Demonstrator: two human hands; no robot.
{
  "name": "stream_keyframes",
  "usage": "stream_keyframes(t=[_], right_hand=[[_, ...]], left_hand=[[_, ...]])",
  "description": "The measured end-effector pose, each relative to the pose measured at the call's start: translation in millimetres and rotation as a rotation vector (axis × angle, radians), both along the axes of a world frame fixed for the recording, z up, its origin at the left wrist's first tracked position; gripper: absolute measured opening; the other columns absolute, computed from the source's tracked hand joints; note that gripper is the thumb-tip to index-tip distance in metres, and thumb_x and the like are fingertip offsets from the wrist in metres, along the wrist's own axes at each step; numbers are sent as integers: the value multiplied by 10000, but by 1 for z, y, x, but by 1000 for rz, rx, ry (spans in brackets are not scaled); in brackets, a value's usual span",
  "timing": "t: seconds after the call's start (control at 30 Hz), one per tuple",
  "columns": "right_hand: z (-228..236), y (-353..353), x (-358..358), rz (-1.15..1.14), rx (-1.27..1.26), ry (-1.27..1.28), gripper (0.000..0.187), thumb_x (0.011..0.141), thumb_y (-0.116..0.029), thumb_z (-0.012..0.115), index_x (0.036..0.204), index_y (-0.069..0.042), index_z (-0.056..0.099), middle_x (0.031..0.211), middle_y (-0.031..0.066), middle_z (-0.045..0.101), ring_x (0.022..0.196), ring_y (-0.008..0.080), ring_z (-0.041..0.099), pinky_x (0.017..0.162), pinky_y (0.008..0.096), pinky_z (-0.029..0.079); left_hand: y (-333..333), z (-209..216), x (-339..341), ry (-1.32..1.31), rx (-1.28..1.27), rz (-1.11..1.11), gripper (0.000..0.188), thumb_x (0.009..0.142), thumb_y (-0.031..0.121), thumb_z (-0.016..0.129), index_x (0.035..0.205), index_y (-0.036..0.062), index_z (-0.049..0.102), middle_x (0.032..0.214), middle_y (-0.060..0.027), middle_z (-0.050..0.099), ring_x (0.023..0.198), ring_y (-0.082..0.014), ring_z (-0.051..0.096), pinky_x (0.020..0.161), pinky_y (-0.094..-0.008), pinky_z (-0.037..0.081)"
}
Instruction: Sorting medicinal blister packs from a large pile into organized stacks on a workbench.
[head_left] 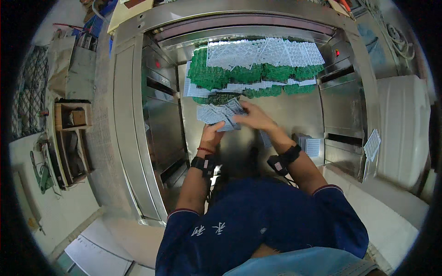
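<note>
A fanned bunch of thin, pale panels with a fine grid pattern is held over the metal work surface. My left hand grips the bunch from its near side, thumb on top. My right hand is at the bunch's right edge, its fingers curled against the panels. Just beyond the hands lie overlapping rows of similar panels, some green and some white. A small stack of pale panels sits near the right side of the surface. Another pale panel shows partly under my right forearm.
A stainless steel frame walls the bay at left and right, with slots in its inner sides. One loose pale panel rests on the right rim. A large white container stands farther right. Wooden shelving is at left.
</note>
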State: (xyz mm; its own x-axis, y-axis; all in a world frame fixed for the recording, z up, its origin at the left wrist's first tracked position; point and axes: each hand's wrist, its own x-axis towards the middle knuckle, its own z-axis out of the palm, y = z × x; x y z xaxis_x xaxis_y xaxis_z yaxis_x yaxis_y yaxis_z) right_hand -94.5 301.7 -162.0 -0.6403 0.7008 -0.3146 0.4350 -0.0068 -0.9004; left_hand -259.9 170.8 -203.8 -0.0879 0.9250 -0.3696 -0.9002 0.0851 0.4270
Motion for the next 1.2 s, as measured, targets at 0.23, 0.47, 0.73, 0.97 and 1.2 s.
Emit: stream_keyframes(t=[0.23,0.47,0.73,0.97,1.2], right_hand=[[-36,-37,-37,130,34,-68,1019,541,-364,839,1317,67,339,1247,258,506,1162,354,512,993,385,394],[-84,-53,-62,87,229,34,645,671,-107,734,1243,-62,440,1137,186,587,1079,363,560,900,399,460],[-116,-66,-55,61,212,-8,684,665,-74,748,1269,-85,430,1164,147,578,1072,300,580,904,354,457],[-103,-63,-27,81,288,-30,958,616,-189,815,1394,-62,271,1315,196,447,1232,337,442,1016,371,371],[-65,-68,-42,10,291,4,889,710,-328,771,1378,21,299,1324,265,424,1250,408,400,1027,429,350]], left_hand=[[-16,-23,-1,416,-80,96,802,676,-43,734,1360,29,320,1081,-83,584,1002,-209,581,860,-335,494],[-21,-27,-14,1011,-11,88,1051,648,-13,790,1439,55,102,1127,-98,516,1022,-206,560,869,-332,497],[-37,-48,-19,1317,-51,16,978,691,1,764,1440,82,141,1179,-111,525,1054,-214,558,887,-310,474],[-39,-70,-12,1428,-68,-2,761,692,-5,749,1327,50,335,1160,-109,533,1039,-204,563,887,-311,467],[-42,-83,-6,1441,-27,31,664,672,-31,741,1234,58,398,1099,-87,550,1004,-192,569,866,-306,478]])
